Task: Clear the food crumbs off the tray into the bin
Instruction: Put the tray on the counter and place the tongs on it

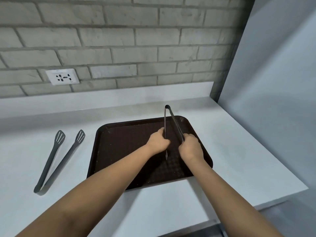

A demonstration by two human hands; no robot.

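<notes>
A dark brown tray lies flat on the white counter, with small pale crumbs scattered over its textured floor and along its rim. Over the tray's right half I hold a pair of metal tongs, hinge end pointing away toward the wall. My left hand grips the left arm of the tongs. My right hand grips the right arm. The tongs' tips are mostly hidden under my hands. No bin is in view.
A second pair of grey slotted tongs lies on the white counter left of the tray. A wall socket sits on the brick wall behind. A pale wall panel bounds the counter on the right.
</notes>
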